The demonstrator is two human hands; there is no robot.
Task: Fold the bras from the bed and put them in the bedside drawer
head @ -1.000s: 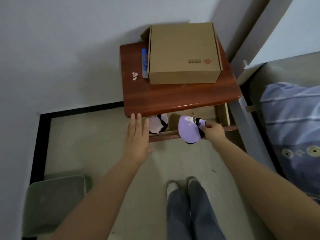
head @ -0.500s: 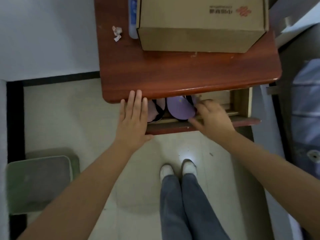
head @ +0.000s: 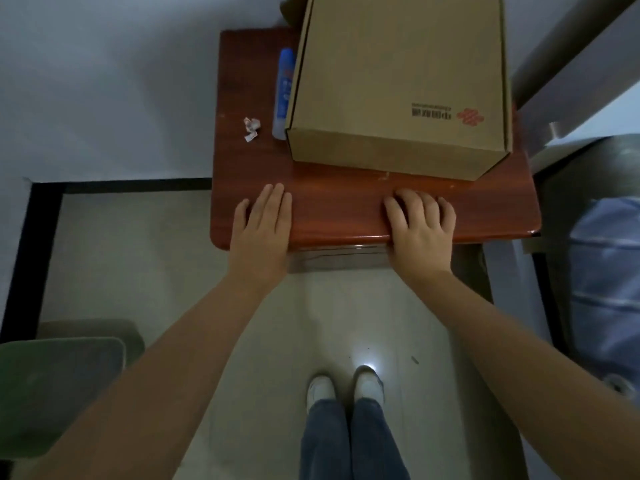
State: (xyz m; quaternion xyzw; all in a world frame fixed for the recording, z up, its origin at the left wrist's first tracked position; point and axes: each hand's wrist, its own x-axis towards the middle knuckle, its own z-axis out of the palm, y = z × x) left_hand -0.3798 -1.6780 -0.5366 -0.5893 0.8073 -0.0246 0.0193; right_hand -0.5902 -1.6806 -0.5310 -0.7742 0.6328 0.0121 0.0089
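Observation:
The red-brown bedside table fills the upper middle of the head view. Its drawer shows only as a thin dark strip under the top's front edge, pushed in. No bra is visible; the purple and pink ones are hidden inside. My left hand lies flat, fingers extended, over the front left edge of the table. My right hand rests at the front edge to the right of centre, fingers slightly curled, holding nothing.
A brown cardboard box covers most of the tabletop, with a blue tube and a crumpled paper scrap to its left. A green bin stands lower left. The bed with blue bedding is at right. My feet stand on the pale floor.
The purple bra went from my right hand into the drawer beside the pink one. The drawer has slid in, and both hands now lie at the table's front edge.

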